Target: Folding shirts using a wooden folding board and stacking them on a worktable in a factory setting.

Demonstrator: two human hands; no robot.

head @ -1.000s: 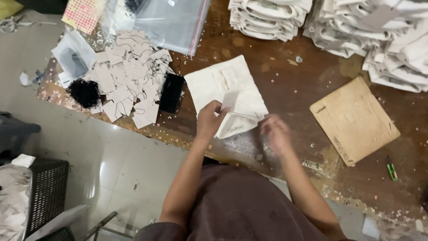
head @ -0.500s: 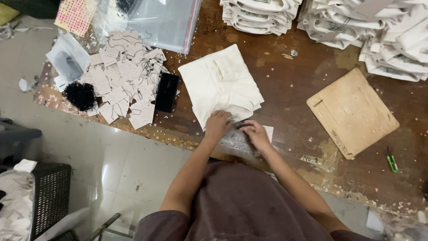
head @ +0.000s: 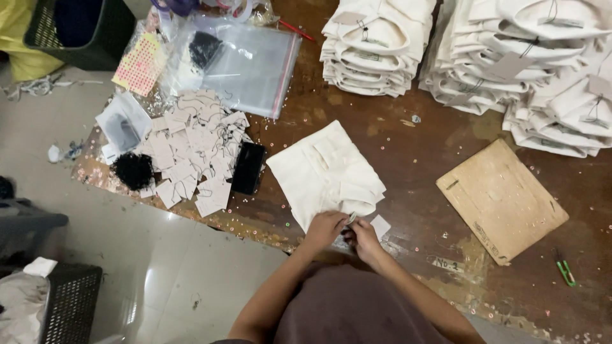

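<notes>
A folded cream garment lies on the brown table in front of me. My left hand and my right hand are close together at the garment's near edge, fingers pinched on the fabric and on something small between them. A small white paper tag lies just right of my right hand. What exactly is pinched between the fingers is too small to tell.
Loose paper tags lie in a heap at left beside a black phone and black string clumps. Clear plastic bags lie behind. Stacks of folded cream garments fill the back. A wooden board and green clippers are at right.
Both hands have drawn together at the garment's near edge. The clear wrapping seen under the hands earlier is gone from view. The camera view has shifted slightly.
</notes>
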